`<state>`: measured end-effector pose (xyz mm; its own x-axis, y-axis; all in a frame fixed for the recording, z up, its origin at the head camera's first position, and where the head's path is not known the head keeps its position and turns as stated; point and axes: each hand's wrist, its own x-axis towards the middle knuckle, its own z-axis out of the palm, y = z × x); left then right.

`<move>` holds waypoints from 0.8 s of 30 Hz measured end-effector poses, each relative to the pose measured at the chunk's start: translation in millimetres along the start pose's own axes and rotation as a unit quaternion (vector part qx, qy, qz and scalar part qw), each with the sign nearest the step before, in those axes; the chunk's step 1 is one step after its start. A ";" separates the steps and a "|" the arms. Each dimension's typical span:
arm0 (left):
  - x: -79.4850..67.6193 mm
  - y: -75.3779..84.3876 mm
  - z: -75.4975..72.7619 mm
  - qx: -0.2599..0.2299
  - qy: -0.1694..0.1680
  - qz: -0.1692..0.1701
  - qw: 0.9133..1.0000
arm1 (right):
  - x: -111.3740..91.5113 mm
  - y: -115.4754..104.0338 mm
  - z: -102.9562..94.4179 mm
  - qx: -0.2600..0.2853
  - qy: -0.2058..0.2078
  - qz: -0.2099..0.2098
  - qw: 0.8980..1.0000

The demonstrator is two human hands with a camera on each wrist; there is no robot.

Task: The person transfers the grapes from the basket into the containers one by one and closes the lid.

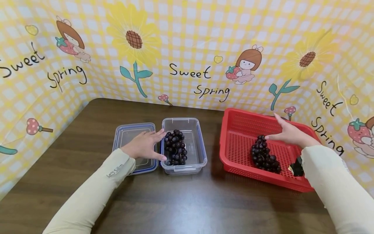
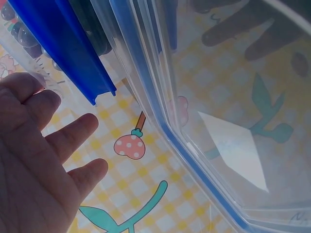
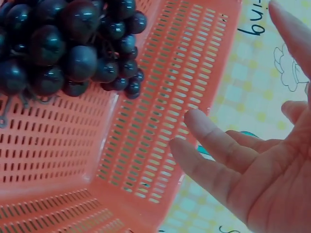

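Dark grape bunch [image 1: 264, 156], inside red basket [image 1: 237, 143], near right hand's fingers [image 3: 211, 133]

Room type could not be determined; a screened tabletop bay was indicated by checked "Sweet Spring" sheeting [image 1: 190, 39] across the upper frame, around a wood-grain table [image 1: 73, 159] below.

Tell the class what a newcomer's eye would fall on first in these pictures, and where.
Probably the bright red basket on the right of the brown table, with dark grapes in it and the right hand near them. Next, the clear box to its left, holding more grapes, with the left hand at its left edge. Behind the table, a yellow checked cloth shows large sunflowers.
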<state>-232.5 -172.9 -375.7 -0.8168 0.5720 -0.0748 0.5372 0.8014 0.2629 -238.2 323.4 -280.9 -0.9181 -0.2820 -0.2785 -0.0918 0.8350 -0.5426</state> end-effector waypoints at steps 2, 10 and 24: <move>-1.0 0.9 -0.9 -0.002 -0.001 -0.004 1.000 | 1.3 3.3 4.0 0.001 -0.008 0.001 1.000; -1.9 0.3 0.8 -0.009 -0.001 -0.008 1.000 | 7.0 11.0 16.5 0.028 -0.042 0.016 0.999; -4.8 3.3 -1.2 -0.007 -0.005 -0.017 1.000 | 22.2 18.0 23.0 0.010 -0.135 0.057 0.989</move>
<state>-227.1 -173.3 -373.3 -0.8324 0.5462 -0.0940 0.5061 0.8182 0.2727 -251.4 321.3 -315.0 -0.7855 -0.3051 -0.5385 0.0155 0.8601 -0.5099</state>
